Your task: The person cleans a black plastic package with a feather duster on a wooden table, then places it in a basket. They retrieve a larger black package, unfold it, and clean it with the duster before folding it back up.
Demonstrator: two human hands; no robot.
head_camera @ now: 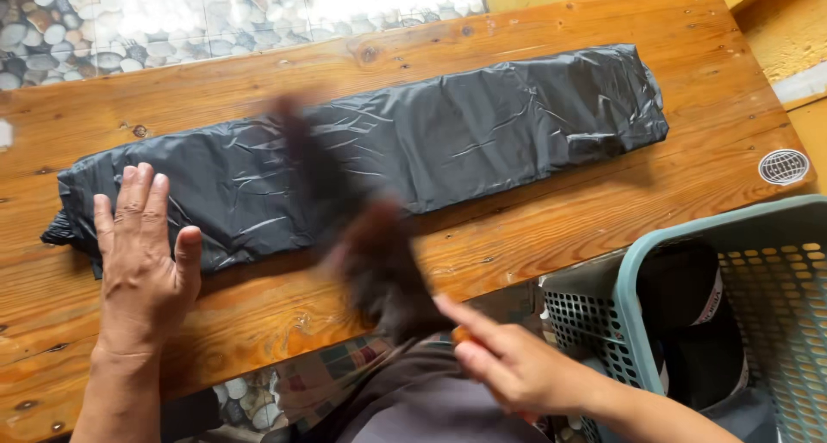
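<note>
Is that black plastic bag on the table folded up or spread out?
Folded: the black plastic bag lies as one long, narrow, layered strip across the wooden table.

Both forearms are bare from wrist to elbow, with no sleeve, watch, ring or glove to be seen. The left hand (142,258) shows short, plain nails; the right hand (512,361) likewise. At the lower edge a dark grey-brown garment (431,404) covers the person's body, loose and creased.
</note>
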